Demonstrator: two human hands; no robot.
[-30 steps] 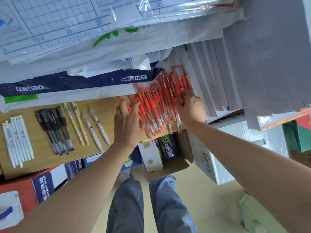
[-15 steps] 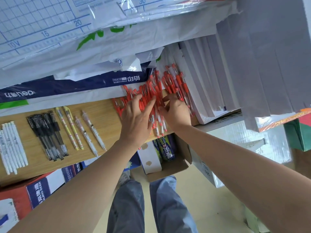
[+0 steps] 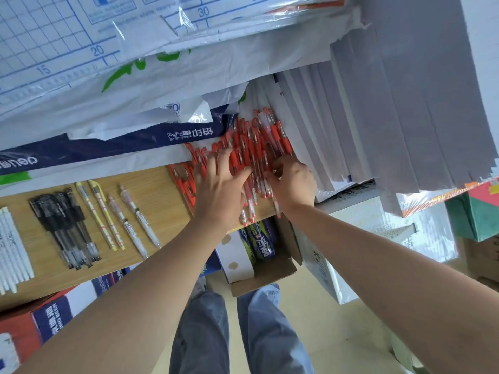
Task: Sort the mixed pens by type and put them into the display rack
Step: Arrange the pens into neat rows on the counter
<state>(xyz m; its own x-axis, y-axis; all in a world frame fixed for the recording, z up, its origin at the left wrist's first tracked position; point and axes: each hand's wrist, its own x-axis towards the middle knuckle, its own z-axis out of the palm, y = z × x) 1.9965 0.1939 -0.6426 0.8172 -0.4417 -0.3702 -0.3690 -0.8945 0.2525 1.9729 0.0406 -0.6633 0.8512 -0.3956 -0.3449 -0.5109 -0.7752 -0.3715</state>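
Pens (image 3: 259, 141), red, lie near-far, tips nearward; left hand (image 3: 221, 190) flat atop; right hand (image 3: 293, 182) grip unclear.

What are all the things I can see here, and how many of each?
red plastic pens: big pile, red, right end of wooden shelf
black gel pens: small bunch, black, left part of shelf
yellow striped pens: two, yellow, right of the black ones
white click pens: two, white with pinkish tops, right of the yellow ones
plain white pens: several, white, far left edge
wooden shelf: one, light brown, under the pens
paper stacks: many, white, right of red pile
cardboard box: one, brown, below the shelf
legs in blue jeans: two, blue, bottom middle
left hand: one, flat on red pile
right hand: one, fingers bent into red pile
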